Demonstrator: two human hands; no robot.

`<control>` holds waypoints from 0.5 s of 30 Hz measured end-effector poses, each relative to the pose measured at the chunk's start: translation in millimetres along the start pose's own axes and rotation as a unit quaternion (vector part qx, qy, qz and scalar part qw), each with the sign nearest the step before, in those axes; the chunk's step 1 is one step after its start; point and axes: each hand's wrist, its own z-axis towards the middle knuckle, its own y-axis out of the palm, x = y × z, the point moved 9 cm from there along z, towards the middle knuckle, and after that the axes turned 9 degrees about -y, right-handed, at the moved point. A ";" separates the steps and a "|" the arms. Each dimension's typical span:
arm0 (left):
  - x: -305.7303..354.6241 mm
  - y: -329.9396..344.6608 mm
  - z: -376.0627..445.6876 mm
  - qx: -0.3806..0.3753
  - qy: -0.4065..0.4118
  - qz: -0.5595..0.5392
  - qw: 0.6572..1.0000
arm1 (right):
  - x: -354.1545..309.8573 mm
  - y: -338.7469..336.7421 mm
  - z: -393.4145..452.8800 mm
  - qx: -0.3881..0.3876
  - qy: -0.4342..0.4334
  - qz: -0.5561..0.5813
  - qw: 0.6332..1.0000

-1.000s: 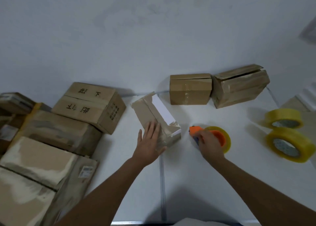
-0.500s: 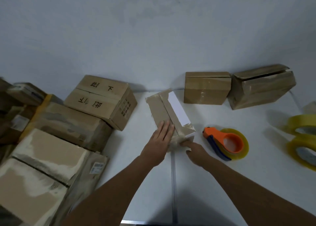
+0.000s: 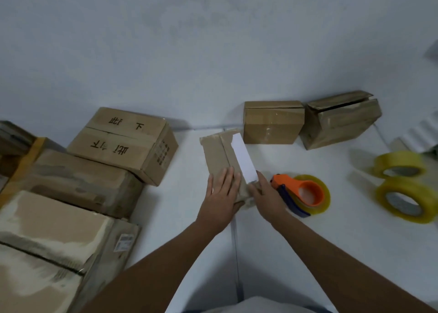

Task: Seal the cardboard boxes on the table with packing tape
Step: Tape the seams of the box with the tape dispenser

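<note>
Your right fingers (image 3: 262, 182) have left the dispenser (image 3: 305, 193); they now lie straight against the right side of the box (image 3: 219, 152) at frame centre, on the tape at its near end. Dispenser sits alone on the surface (image 3: 308, 253), just right of that hand. Likely meaning: the strip is cut and you're smoothing it down. Left fingers (image 3: 225, 177) flat and together on the box top, pinning it. Both forearms reach in from the bottom edge.

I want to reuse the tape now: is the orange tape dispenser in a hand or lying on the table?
Lying on the white table, untouched. The orange tape dispenser rests beside the right hand, which touches the small cardboard box.
</note>
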 end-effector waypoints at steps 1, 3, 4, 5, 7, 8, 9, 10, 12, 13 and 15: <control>-1.7 0.8 -0.6 0.010 0.020 0.012 1.000 | 5.0 0.7 -3.5 0.005 0.008 -0.007 1.000; -6.1 -0.4 -2.0 0.026 0.077 0.042 0.996 | 9.9 3.6 -10.2 0.014 0.000 -0.028 1.000; -8.7 -0.1 -2.9 0.025 0.104 0.057 0.993 | 10.1 5.7 -13.8 0.016 -0.008 -0.033 0.999; -11.4 -0.1 -3.5 0.028 0.125 0.069 0.989 | 9.0 6.9 -18.5 0.017 -0.012 -0.029 0.999; -15.3 -2.7 -4.0 0.033 0.137 0.072 0.987 | 10.1 4.4 -24.8 0.027 -0.018 -0.012 0.999; -15.6 -5.3 -4.4 0.037 0.136 0.063 0.988 | 13.6 -2.1 -27.4 0.048 -0.007 -0.007 0.999; -14.6 -7.8 -5.3 0.044 0.138 0.054 0.988 | 20.7 -11.4 -30.1 0.074 0.008 -0.002 0.997; -12.8 -9.4 -7.3 0.050 0.141 0.044 0.988 | 28.9 -23.2 -33.1 0.101 0.021 -0.007 0.995; -11.3 -9.6 -12.2 0.057 0.141 0.025 0.988 | 48.9 -46.9 -36.3 0.128 0.034 -0.048 0.990; -12.4 -8.6 -14.2 0.054 0.134 0.010 0.990 | 59.8 -59.1 -37.3 0.131 0.039 -0.077 0.988; -14.6 -4.4 -16.9 0.035 0.118 -0.028 0.992 | 85.3 -81.4 -36.6 0.137 0.050 -0.130 0.981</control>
